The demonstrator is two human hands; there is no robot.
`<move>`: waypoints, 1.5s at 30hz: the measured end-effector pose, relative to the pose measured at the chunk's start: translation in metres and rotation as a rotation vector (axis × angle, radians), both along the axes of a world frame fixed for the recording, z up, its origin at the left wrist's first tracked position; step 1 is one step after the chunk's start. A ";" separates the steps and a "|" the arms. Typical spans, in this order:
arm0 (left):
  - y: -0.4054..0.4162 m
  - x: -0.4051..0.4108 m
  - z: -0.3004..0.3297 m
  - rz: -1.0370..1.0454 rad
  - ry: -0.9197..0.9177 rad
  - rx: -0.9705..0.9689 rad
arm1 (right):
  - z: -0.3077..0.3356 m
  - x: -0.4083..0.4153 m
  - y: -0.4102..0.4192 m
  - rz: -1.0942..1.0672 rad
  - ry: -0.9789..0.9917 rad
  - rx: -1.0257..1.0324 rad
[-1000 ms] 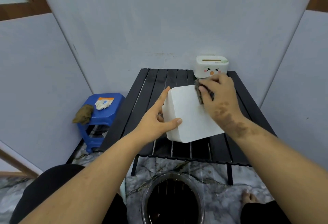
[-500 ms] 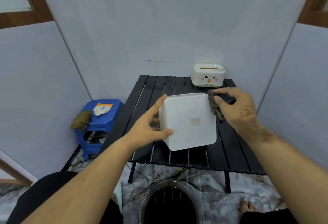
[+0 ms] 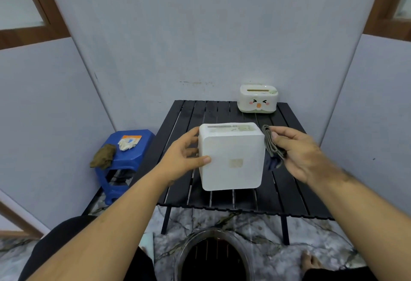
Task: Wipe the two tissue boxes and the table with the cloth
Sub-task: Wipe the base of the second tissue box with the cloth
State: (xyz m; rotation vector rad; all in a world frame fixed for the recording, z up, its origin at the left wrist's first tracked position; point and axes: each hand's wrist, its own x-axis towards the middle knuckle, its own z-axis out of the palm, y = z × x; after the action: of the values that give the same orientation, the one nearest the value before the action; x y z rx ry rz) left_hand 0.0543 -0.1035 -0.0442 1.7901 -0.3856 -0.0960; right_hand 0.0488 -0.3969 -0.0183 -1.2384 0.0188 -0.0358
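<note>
Nearest: round dark bin (image 3: 214, 258) with metal rim on marbled floor, just in front of table edge.

Black slatted table (image 3: 287, 194), low, folding legs.

White tissue box (image 3: 231, 158): plain, square-faced, rounded corners, faint tan mark on facing side, slot visible along top edge. Held over near half of table, between both hands; contact with slats cannot be told.

Left hand (image 3: 182, 158): grips box's left side, thumb across facing side, fingers curled behind.

Right hand (image 3: 298, 151): just right of box, pinches folded grey-green cloth (image 3: 272, 146) between thumb and fingers. Cloth beside box's right edge; touching or not cannot be told.

Left of table: blue plastic stool (image 3: 124, 158) carrying brown rag (image 3: 103, 156) and small white packet (image 3: 128, 142).

Far right corner of table: second tissue box (image 3: 258, 99), cream, cartoon face with blushing cheeks and orange beak, upright, slot on top, well apart from hands.
</note>
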 end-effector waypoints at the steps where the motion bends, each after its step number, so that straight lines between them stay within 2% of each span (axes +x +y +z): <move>1: 0.000 -0.001 0.002 0.013 0.003 -0.026 | 0.001 -0.002 0.001 0.003 -0.016 0.000; 4: 0.002 0.000 0.010 0.017 -0.010 -0.065 | 0.002 -0.008 0.003 0.013 -0.100 -0.024; 7: 0.005 0.005 0.014 0.014 -0.059 0.007 | -0.004 -0.009 0.003 -0.018 -0.175 -0.045; 12: 0.005 0.011 0.010 0.128 -0.152 0.138 | -0.017 -0.018 0.012 -0.028 -0.239 -0.035; 15: -0.001 0.010 0.000 0.186 -0.192 0.203 | -0.025 -0.021 0.014 -0.064 -0.269 -0.140; 22: -0.010 0.002 -0.024 0.146 -0.217 0.150 | -0.051 -0.025 0.009 -0.129 -0.278 -0.372; 29: -0.001 -0.004 -0.019 0.085 -0.278 0.260 | -0.053 -0.029 0.006 -0.135 -0.272 -0.359; 34: 0.001 -0.003 -0.018 0.129 -0.314 0.245 | -0.023 -0.014 -0.005 -0.272 -0.296 -0.389; 39: 0.001 -0.004 -0.014 0.093 -0.363 0.237 | 0.020 0.007 -0.012 -0.319 -0.435 -0.828; 45: 0.001 -0.008 -0.014 0.086 -0.301 0.258 | 0.044 0.035 0.025 0.111 -0.473 -1.216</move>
State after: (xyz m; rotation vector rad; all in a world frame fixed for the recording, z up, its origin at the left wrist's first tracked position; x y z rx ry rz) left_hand 0.0467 -0.1023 -0.0582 2.0799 -0.5292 0.1952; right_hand 0.0838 -0.3717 0.0260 -2.4113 -0.5567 -0.2729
